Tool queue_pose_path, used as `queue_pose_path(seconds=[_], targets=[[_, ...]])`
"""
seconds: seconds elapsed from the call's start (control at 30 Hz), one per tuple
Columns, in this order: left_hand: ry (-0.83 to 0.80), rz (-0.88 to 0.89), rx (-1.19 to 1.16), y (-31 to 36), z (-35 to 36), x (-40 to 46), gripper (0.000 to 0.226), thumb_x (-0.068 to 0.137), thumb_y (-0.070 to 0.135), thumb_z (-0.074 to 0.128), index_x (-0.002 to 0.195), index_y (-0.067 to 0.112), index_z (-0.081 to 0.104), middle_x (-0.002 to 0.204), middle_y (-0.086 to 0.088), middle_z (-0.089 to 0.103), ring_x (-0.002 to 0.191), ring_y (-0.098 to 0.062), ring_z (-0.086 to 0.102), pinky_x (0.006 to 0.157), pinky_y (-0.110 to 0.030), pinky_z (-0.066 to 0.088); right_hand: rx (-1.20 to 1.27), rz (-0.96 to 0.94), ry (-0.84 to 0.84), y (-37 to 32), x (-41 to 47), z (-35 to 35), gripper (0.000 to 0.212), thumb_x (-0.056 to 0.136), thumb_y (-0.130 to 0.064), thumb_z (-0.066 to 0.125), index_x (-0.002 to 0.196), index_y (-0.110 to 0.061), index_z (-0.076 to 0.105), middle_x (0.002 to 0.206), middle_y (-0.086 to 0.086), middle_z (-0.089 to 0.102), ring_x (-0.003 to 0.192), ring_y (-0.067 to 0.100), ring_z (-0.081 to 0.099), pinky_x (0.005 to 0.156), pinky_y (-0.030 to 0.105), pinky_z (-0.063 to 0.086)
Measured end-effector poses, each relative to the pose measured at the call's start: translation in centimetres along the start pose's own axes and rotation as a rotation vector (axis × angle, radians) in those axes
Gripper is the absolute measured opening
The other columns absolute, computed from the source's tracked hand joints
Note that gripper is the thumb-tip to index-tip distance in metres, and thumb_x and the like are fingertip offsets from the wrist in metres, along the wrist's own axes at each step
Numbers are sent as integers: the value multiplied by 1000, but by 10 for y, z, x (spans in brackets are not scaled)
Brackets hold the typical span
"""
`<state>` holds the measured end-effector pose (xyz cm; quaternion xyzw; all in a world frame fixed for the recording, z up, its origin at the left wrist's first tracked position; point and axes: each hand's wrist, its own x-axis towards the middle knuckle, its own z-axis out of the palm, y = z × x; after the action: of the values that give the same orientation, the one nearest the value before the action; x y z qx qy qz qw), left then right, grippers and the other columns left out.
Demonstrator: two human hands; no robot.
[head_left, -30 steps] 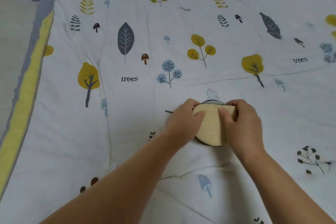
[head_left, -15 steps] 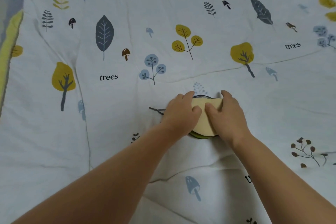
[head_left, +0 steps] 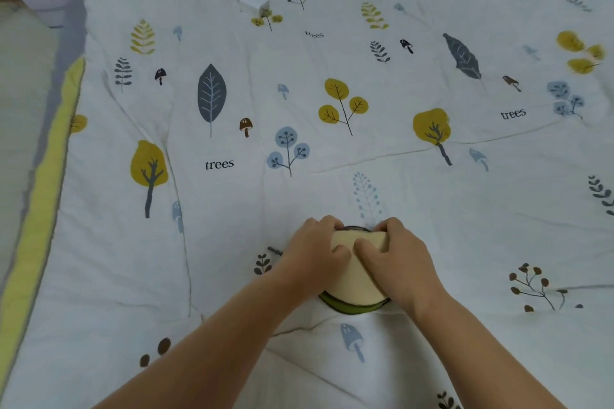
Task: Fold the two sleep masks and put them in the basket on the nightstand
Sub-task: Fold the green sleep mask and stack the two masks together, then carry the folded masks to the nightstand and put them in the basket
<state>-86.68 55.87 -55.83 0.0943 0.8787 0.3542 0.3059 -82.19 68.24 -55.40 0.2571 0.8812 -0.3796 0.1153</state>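
Note:
A folded sleep mask [head_left: 353, 289] lies on the quilt near the lower middle, cream on top with a dark and green edge showing beneath. My left hand [head_left: 314, 259] grips its left side and my right hand [head_left: 400, 264] grips its right side, thumbs meeting on the cream face. A thin dark strap end [head_left: 275, 251] pokes out left of my left hand. Only one mask is visible, and no basket or nightstand is in view.
The white quilt [head_left: 299, 149] printed with trees, leaves and mushrooms covers the bed. Its yellow and grey border [head_left: 46, 196] runs down the left side beside the floor. A small white block [head_left: 254, 3] lies on the quilt far up.
My two hands have drawn closer together over the mask until the thumbs meet, covering more of the cream face. The camera view has shifted.

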Motion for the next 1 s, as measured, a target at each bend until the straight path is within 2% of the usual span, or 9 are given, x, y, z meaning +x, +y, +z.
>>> queue_pose_path(seconds=[0.2,0.43,0.7,0.8,0.9,1.0], targets=[[36,12,-24,17,-44,-60,40,80,16,48,120,20,47,119,-9,50,107,-24,49,92,-31,38,18,-88,-21,-42,-50,-23,21,79,-36,57,91,-24,45,94,1,57,83,19,51,71,28,36],[101,24,-47,52,-95,-136,38,81,16,48,118,23,48,116,-7,49,103,-21,48,84,-27,36,-24,-152,-57,-99,-110,-63,21,79,-38,56,90,-26,42,90,-3,52,79,18,49,64,27,33],[208,9,-87,74,-153,-216,36,82,21,49,118,27,48,117,-5,48,97,-16,46,79,-26,34,-67,-289,-73,-170,-171,-91,22,81,-37,55,90,-23,41,93,2,54,80,19,48,66,27,34],[264,-3,-111,75,-177,-247,36,82,20,49,118,26,48,119,-6,49,99,-16,47,79,-26,35,-71,-336,-93,-200,-196,-94,23,81,-37,55,91,-23,41,97,4,56,82,21,50,69,30,42],[312,-28,-143,72,-201,-280,36,82,19,49,117,26,49,122,-5,49,105,-18,48,82,-28,39,-64,-366,-125,-231,-222,-92,23,81,-37,55,93,-21,43,96,4,54,86,23,52,73,41,54],[365,-48,-170,64,-224,-313,35,81,17,49,116,25,51,122,-5,51,107,-20,50,88,-32,44,-66,-397,-149,-260,-249,-86,26,80,-38,55,96,-19,46,95,4,54,88,25,54,74,47,56]])
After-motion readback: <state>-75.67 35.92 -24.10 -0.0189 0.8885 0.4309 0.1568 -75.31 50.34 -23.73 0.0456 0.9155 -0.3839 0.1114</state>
